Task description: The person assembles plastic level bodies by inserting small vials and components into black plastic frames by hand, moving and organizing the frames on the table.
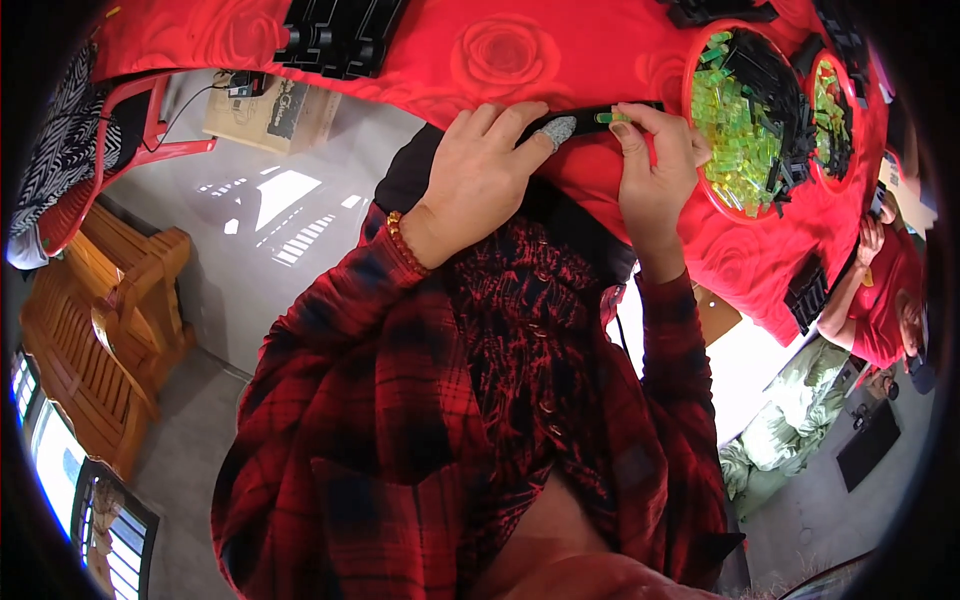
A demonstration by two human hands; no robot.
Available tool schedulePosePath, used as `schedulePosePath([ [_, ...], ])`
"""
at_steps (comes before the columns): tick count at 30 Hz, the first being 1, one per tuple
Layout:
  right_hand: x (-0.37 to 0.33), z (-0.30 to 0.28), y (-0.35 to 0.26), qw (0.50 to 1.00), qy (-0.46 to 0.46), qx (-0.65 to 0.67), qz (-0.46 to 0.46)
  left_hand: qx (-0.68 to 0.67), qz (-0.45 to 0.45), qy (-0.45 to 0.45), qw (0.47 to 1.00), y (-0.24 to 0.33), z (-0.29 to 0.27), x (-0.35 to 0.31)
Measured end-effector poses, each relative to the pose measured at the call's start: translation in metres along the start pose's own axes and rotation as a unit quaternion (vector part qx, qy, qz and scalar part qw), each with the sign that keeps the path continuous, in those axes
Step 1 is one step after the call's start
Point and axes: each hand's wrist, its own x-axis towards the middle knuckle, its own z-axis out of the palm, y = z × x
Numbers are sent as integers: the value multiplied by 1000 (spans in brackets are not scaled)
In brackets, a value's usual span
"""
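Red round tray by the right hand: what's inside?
The red tray holds a heap of translucent green pieces with black parts piled on top. The tray's bottom is covered.

**One head-worn fisheye view, aimed steeply downward**

The scene is being viewed from a single wide fisheye camera worn on the person's head, and is being looked at almost straight down along the torso. The red table [520,50] is being shown close in at the top of the frame, with its edges being bent toward the dark circular rim. The floor [250,200] is being seen farther below. No second view is being offered for overlap.
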Motion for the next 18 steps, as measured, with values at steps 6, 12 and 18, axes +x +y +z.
schedulePosePath([
  [6, 0, 2, -4, 998, -14, -58, -32, -7, 0, 5, 1000, 0, -1, 2],
  [12, -2, 4, 0, 998, -4, -57, -33, -10, -1, 10, 1000, 0, -1, 3],
  [18, 0, 4, -3, 992, -10, -99, -75, -9, 2, 6, 1000, 0, -2, 3],
])
